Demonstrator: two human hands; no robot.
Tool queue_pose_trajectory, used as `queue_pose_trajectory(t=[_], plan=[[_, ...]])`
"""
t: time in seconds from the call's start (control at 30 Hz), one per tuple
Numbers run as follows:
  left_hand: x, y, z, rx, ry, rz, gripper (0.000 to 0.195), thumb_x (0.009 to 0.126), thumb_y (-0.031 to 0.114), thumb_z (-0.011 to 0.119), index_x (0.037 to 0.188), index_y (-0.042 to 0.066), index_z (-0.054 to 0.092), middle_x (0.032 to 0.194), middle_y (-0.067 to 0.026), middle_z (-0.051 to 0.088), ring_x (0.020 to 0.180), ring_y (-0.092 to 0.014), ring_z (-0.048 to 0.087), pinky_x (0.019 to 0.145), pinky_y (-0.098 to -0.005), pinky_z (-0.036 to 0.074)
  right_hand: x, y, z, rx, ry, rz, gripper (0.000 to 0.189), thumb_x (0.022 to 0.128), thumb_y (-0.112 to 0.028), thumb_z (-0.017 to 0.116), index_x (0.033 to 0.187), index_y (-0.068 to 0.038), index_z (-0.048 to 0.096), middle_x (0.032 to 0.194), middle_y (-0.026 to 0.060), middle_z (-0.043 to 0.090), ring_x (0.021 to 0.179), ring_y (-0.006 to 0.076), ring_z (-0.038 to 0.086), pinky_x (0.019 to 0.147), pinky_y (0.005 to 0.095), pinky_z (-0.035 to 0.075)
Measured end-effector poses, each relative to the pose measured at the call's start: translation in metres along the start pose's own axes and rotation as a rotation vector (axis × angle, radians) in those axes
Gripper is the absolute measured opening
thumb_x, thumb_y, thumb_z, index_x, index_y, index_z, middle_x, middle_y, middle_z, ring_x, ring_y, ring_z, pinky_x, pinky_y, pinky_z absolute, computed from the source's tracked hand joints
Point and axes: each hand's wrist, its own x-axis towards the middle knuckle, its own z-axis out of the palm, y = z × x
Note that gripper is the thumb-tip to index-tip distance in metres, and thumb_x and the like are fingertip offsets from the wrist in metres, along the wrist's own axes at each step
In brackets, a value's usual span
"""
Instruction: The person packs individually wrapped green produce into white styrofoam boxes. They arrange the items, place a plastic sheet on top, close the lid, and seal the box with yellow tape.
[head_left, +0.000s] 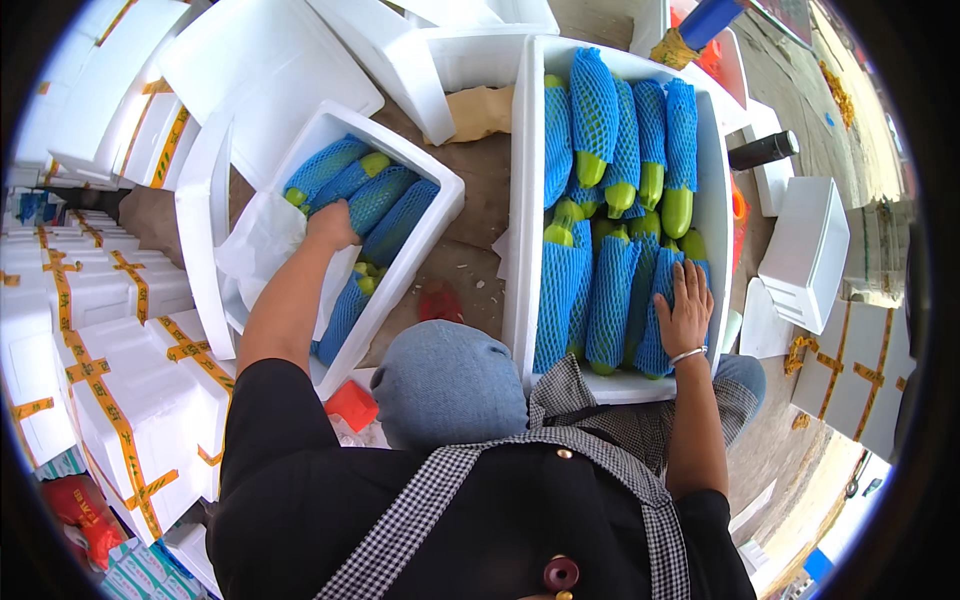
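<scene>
My left hand reaches into a smaller white foam box on the left and touches green squashes in blue foam net sleeves; its fingertips are hidden, so its grip is unclear. White plastic film lies beside it in that box. On the right, a large white foam box holds several net-sleeved green squashes in two rows. My right hand, with a bracelet at the wrist, lies flat with spread fingers on a sleeved squash in the near row.
Taped white foam boxes are stacked at the left. Loose foam lids lean behind the small box. Brown paper lies between the boxes. A dark cylinder juts out at the right, near a foam box. A blue pole stands at the top.
</scene>
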Motion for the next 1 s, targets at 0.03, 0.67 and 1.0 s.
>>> queue_pose_trajectory(t=[0.03,0.67,1.0], plan=[[-0.005,0.004,-0.014,0.058,0.002,0.022,0.063,0.056,0.027,0.078,0.105,0.000,0.052,0.102,-0.0198,0.061,0.093,-0.035,0.061,0.082,-0.0415,0.049,-0.002,0.004,-0.001,0.042,0.065,-0.038,0.055,0.078,-0.021,0.062,0.127,-0.002,0.046,0.134,0.0161,0.043,0.127,0.0354,0.036,0.101,0.0459,0.028],[-0.194,0.118,-0.253,-0.411,0.109,1.187,0.076,0.054,0.041,0.078,0.117,0.003,0.057,0.105,-0.0107,0.060,0.094,-0.022,0.059,0.086,-0.0319,0.046,0.042,-0.138,-0.175,0.697,0.075,-0.762,0.101,0.053,-0.025,0.084,0.138,-0.012,0.032,0.128,0.0187,0.046,0.112,0.0383,0.049,0.094,0.0422,0.041],[-0.209,-0.019,-0.060,-0.664,0.477,-0.206,0.048,0.079,0.031,0.065,0.114,0.000,0.058,0.113,-0.0201,0.058,0.100,-0.030,0.059,0.083,-0.0386,0.047,-0.024,-0.145,-0.063,0.194,-0.338,0.050,0.093,0.073,-0.045,0.066,0.142,-0.001,0.021,0.105,0.0201,0.048,0.098,0.0358,0.053,0.071,0.0445,0.051]])
